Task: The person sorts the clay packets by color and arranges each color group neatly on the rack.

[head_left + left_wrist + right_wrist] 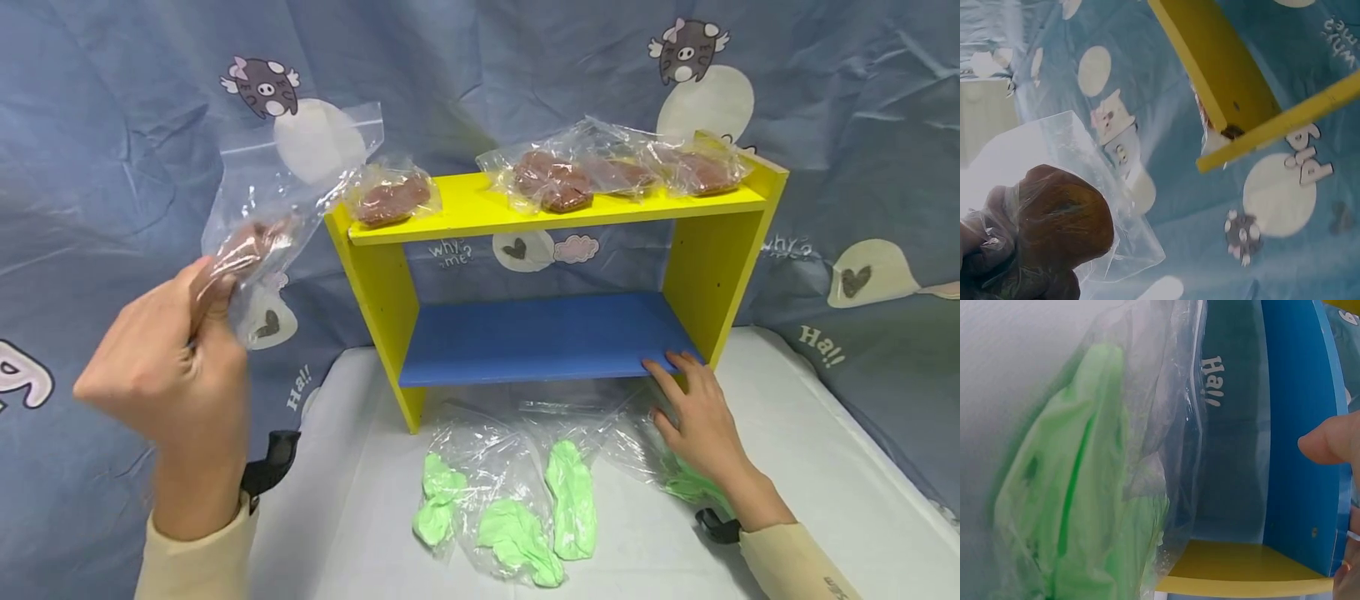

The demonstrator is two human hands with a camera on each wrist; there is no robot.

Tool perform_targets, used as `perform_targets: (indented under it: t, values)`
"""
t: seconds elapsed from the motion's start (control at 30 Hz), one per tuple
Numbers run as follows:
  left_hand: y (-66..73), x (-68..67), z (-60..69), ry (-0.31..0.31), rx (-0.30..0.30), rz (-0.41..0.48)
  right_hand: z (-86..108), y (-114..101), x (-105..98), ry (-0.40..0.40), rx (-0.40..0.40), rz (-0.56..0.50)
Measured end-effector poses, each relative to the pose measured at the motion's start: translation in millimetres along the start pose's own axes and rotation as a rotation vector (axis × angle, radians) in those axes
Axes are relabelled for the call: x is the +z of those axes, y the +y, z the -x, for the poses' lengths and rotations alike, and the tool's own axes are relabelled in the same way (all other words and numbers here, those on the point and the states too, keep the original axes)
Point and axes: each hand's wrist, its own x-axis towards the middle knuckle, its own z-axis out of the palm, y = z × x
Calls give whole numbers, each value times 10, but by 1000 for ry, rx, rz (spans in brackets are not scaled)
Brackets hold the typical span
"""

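Observation:
My left hand [176, 358] is raised left of the shelf unit and grips a clear zip bag with a brown lump [251, 246] in it. Up close in the left wrist view, the brown lump [1066, 215] looks rounded and smooth under the plastic. Fingers of my right hand [701, 417] rest loosely on the front edge of the blue shelf [540, 337], near its right end. Its thumb [1325, 440] lies below the board; whether it touches the underside I cannot tell. Bagged brown lumps [393, 200] lie along the yellow top shelf [465, 196].
Clear bags holding light green crumpled pieces [517, 533] lie on the white table [330, 500] before the unit. Another green piece in a bag [1079, 487] is beneath my right hand. The yellow side panel [378, 308] stands upright; a patterned blue cloth [120, 167] hangs behind.

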Motion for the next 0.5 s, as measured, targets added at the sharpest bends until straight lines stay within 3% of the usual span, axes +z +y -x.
perform_targets:
  t: [0.2, 0.5]
  values:
    - [20, 468, -22, -170, 72, -3, -5, -21, -8, 18, -9, -3]
    - [79, 1198, 149, -351, 183, -69, -11, 15, -4, 14, -9, 4]
